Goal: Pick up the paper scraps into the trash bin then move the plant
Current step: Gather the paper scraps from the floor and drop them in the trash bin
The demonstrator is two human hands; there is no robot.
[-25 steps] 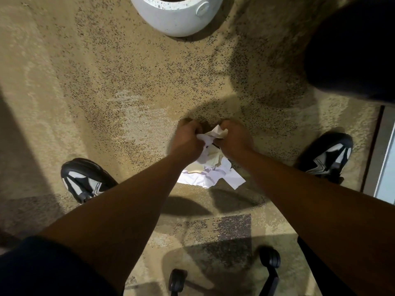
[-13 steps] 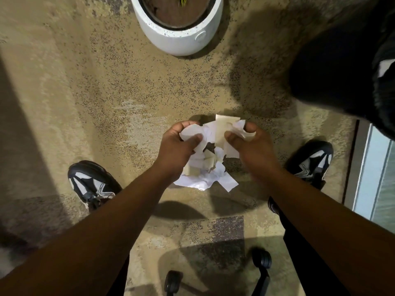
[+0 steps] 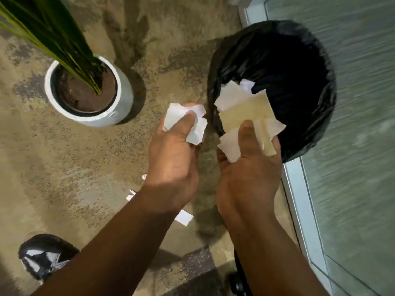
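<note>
Hands lifted scraps [image 3: 245, 112] to bin [image 3: 299, 60] rim; plant pot [image 3: 126, 97] left.

Bin mouth open, floor between pot and bin bare

The trash bin [image 3: 299, 67] (black-lined) gapes unobstructed; the plant [image 3: 64, 39] leans leftward, well apart, with open carpet [image 3: 166, 50] between them.

One head-worn camera looks steeply down and forward at the carpet [image 3: 70, 167], close above both hands. The bin [image 3: 299, 60] fills the upper right, the plant pot [image 3: 119, 110] the upper left.
</note>
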